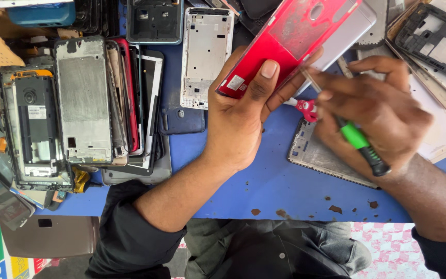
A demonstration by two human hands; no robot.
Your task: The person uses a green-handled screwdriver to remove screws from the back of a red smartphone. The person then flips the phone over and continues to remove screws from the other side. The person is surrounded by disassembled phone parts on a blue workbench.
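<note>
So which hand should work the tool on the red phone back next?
Probably the right hand: it already grips the green-handled screwdriver, tip at the red phone back, which the left hand steadies.

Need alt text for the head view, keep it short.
Left hand holds a red phone shell tilted over a blue table while the right hand works a green-handled screwdriver at its edge. Stacked phone frames lie to the left.
</note>
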